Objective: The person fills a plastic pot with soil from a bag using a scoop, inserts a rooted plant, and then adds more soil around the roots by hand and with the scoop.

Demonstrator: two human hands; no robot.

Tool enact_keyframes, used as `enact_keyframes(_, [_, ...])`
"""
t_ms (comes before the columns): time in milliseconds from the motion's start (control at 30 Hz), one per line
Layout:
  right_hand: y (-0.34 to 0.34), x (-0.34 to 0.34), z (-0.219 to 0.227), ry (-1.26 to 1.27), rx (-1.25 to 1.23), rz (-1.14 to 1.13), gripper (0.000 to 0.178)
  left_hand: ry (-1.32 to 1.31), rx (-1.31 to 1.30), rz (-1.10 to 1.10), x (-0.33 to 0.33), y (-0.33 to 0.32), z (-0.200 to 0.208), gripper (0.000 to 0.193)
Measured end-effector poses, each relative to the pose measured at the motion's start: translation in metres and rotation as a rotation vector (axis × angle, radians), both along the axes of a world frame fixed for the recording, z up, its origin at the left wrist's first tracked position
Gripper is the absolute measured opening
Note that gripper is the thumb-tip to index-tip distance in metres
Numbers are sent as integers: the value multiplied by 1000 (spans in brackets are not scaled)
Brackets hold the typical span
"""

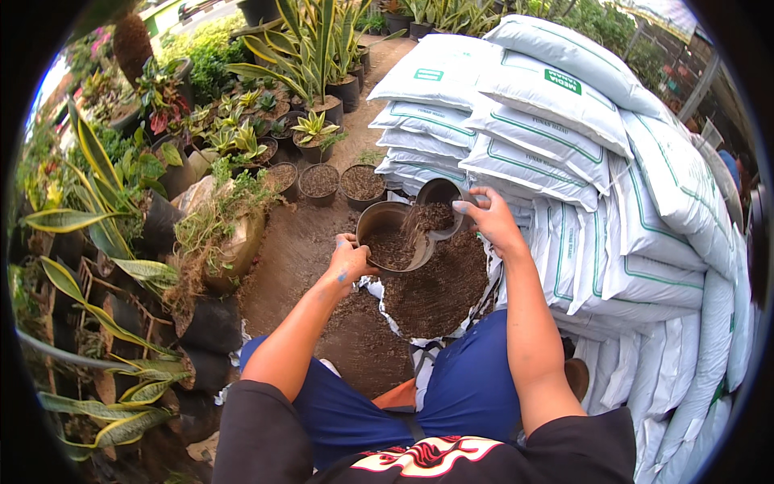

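Note:
My left hand (350, 260) grips the near left rim of a round dark plant pot (372, 219), which is tilted and partly filled with brown potting soil (393, 249). In my right hand (490, 213) is a smaller dark pot (439, 192), tipped to the left over the first one. Loose soil spills from its mouth into the larger pot. Below both pots lies an opened white sack (393, 323) with a heap of dark soil mix (439, 302) on it, between my knees.
White sacks (564, 121) are stacked high on my right. Ahead stand small soil-filled pots (319, 184) in a row, with potted snake plants (310, 48) behind. On my left are a large stone-like planter (234, 246) with trailing greenery and more snake plants (105, 323).

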State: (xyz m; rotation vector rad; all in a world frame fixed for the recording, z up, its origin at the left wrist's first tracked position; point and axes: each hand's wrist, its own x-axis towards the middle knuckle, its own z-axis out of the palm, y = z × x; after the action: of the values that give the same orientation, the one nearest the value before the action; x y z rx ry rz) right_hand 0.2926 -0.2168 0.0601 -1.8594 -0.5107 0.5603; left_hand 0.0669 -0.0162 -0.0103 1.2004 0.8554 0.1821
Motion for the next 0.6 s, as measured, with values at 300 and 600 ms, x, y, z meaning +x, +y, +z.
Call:
enact_keyframes(300, [8, -14, 14, -94, 32, 22, 79, 21, 49, -27, 2, 0, -12, 41])
enact_keyframes(600, [11, -14, 3, -303, -73, -83, 79, 13, 25, -23, 4, -6, -1, 42])
